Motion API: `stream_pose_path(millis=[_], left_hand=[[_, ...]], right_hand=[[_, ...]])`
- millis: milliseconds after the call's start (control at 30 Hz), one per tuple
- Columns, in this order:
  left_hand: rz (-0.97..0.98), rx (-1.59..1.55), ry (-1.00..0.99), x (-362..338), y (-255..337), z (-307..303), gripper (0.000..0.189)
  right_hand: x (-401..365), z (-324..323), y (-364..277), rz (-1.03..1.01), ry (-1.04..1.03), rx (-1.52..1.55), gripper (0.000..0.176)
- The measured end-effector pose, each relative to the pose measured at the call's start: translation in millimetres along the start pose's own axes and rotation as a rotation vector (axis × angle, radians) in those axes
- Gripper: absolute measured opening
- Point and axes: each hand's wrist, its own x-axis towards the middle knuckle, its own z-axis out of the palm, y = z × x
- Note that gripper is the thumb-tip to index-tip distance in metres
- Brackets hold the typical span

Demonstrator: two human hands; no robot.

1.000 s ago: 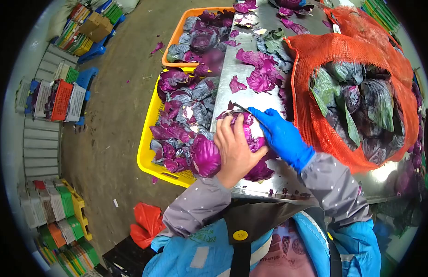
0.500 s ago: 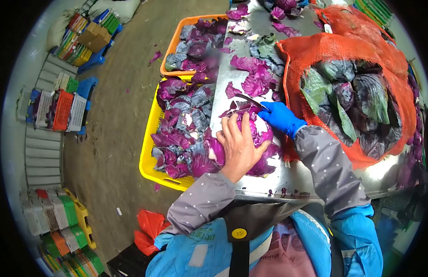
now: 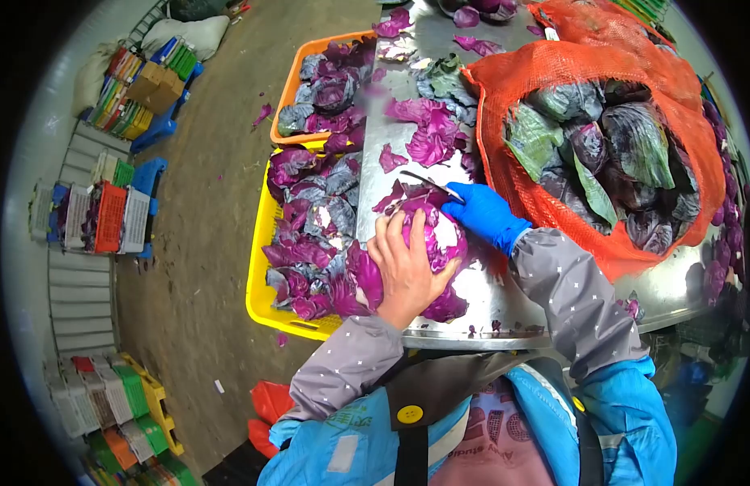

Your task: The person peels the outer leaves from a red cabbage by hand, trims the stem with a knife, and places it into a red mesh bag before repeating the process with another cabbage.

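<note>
A red cabbage (image 3: 441,235), with a pale patch showing on its side, rests on the metal table (image 3: 504,304) near the front edge. My bare left hand (image 3: 411,267) grips it from the near left side, its fingers curled over the top. In a blue glove, my right hand (image 3: 488,215) is closed round a knife (image 3: 430,180) whose dark, thin blade points left just above the cabbage's far side. The glove hides most of the handle. Loose purple leaves (image 3: 432,130) lie on the metal beyond the blade.
Left of the table stand a yellow crate (image 3: 257,279) and an orange crate (image 3: 287,85), both heaped with leaves. An open red mesh sack (image 3: 504,89) of cabbages takes up the right side. Stacked crates (image 3: 112,219) line the wall across the floor.
The view has shifted slightly. The knife blade now sits higher and more visible above the cabbage. My left hand keeps its grip on the cabbage.
</note>
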Motion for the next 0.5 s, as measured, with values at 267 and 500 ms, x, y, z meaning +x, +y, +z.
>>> stream_pose_path(millis=[267, 500], left_hand=[[-0.015, -0.007, -0.044, -2, -3, -5, 0.085], [-0.065, -0.316, -0.051, -48, -62, -18, 0.100]], right_hand=[[38, 40, 59, 0.099, 0.111, 0.264, 0.033], [23, 55, 46, -0.023, 0.184, -0.061, 0.035]])
